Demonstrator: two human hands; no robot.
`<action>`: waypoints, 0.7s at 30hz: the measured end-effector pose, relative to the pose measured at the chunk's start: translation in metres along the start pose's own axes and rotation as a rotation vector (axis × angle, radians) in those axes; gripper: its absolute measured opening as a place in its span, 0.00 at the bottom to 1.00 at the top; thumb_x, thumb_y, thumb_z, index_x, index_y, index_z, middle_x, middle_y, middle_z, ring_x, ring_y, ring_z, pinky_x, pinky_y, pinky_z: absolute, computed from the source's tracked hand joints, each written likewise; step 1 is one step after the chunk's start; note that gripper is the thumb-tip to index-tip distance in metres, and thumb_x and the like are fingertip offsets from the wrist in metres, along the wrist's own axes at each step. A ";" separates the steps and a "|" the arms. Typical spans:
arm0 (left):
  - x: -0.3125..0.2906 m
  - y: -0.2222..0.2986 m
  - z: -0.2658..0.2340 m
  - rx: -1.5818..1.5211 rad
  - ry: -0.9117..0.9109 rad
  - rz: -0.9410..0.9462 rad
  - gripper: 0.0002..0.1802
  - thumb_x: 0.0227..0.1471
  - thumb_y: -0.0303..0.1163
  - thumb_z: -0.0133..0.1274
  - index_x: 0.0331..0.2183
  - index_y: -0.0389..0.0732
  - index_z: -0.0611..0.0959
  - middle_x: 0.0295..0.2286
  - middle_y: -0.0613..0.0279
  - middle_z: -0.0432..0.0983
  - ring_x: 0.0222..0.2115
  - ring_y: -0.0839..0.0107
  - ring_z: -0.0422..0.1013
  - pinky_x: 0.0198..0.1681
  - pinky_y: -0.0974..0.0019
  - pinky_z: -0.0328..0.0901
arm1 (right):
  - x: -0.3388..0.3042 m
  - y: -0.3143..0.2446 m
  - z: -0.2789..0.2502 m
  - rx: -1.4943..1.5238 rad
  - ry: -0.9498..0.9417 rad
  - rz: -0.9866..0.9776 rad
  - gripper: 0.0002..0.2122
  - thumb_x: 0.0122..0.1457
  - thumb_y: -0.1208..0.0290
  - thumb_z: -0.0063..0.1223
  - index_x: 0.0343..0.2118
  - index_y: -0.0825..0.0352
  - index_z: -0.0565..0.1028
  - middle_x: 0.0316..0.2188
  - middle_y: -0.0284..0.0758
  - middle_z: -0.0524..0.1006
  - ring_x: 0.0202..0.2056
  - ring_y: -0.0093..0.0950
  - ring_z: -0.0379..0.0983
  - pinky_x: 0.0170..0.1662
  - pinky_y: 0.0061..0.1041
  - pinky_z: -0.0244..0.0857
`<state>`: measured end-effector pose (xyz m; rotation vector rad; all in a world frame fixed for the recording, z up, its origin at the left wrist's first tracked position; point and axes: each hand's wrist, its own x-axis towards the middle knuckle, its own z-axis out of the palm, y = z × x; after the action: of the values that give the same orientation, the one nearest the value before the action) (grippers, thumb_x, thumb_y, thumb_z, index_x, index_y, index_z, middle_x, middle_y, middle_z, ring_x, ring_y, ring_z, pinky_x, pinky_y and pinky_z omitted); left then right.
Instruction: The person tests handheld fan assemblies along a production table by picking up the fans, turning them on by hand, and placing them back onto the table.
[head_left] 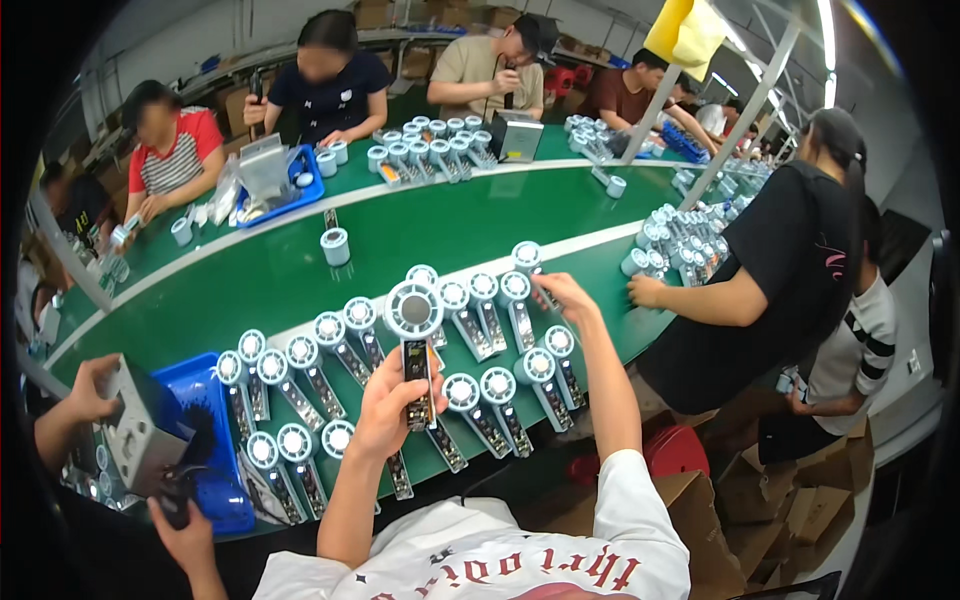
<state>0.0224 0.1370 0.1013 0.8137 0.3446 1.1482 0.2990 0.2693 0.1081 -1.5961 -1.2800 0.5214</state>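
Observation:
My left hand (388, 402) is closed round the handle of a light-blue handheld fan (413, 312). Its round head points up, and the handle's uncovered side shows a dark circuit board. My right hand (568, 298) reaches forward over the far edge of the rows, its fingers closed on the handle of another handheld fan (526, 256). Around both hands lie several similar fans with bare boards, among them one fan (463, 392) between my arms and another fan (302, 352) to the left.
A blue tray (238, 505) stands at left, where a co-worker's hands hold a grey metal block (140, 425) and a dark tool (176, 495). A green conveyor belt (440, 228) crosses ahead, carrying a fan (336, 246). A person in black (790, 240) stands at right; others sit across.

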 end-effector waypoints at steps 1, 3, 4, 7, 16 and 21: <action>-0.006 0.001 -0.001 -0.019 0.020 0.011 0.21 0.46 0.21 0.46 0.46 0.34 0.67 0.32 0.56 0.68 0.26 0.70 0.66 0.30 0.69 0.65 | -0.004 -0.001 0.008 -0.036 0.003 -0.008 0.10 0.57 0.67 0.48 0.32 0.71 0.72 0.23 0.35 0.73 0.21 0.26 0.67 0.23 0.23 0.63; -0.016 0.003 -0.004 -0.056 0.070 0.030 0.21 0.47 0.21 0.46 0.46 0.34 0.67 0.33 0.56 0.68 0.26 0.70 0.66 0.30 0.69 0.66 | -0.005 0.003 0.014 -0.107 0.000 -0.020 0.10 0.57 0.67 0.48 0.32 0.71 0.73 0.22 0.35 0.73 0.21 0.27 0.67 0.23 0.24 0.63; -0.024 0.005 -0.004 -0.049 0.075 0.041 0.21 0.47 0.21 0.46 0.46 0.34 0.67 0.33 0.56 0.68 0.27 0.71 0.66 0.30 0.69 0.66 | -0.007 0.008 0.015 -0.143 -0.024 -0.023 0.10 0.57 0.67 0.48 0.32 0.71 0.73 0.22 0.36 0.73 0.21 0.27 0.68 0.24 0.24 0.64; -0.032 0.012 -0.005 -0.038 0.110 0.053 0.20 0.47 0.22 0.46 0.46 0.34 0.67 0.33 0.56 0.68 0.27 0.72 0.66 0.30 0.69 0.66 | -0.009 0.031 0.017 -0.244 -0.112 -0.033 0.11 0.56 0.66 0.49 0.32 0.72 0.73 0.22 0.36 0.74 0.22 0.29 0.68 0.25 0.26 0.64; -0.030 0.003 -0.022 -0.030 0.118 0.099 0.25 0.46 0.20 0.46 0.50 0.35 0.65 0.35 0.55 0.68 0.30 0.71 0.66 0.29 0.69 0.65 | 0.014 0.089 0.014 -0.551 -0.225 -0.144 0.13 0.54 0.65 0.50 0.32 0.73 0.75 0.21 0.38 0.74 0.23 0.33 0.70 0.28 0.30 0.66; -0.035 0.012 -0.028 0.004 0.135 0.106 0.24 0.49 0.21 0.46 0.50 0.36 0.65 0.36 0.56 0.68 0.30 0.73 0.66 0.30 0.71 0.66 | 0.010 0.063 0.046 -0.612 -0.130 -0.302 0.13 0.53 0.67 0.50 0.34 0.73 0.75 0.23 0.40 0.75 0.25 0.38 0.71 0.31 0.34 0.67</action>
<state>-0.0171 0.1185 0.0861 0.7669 0.4199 1.3054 0.2957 0.3004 0.0355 -1.8229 -1.8631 0.0351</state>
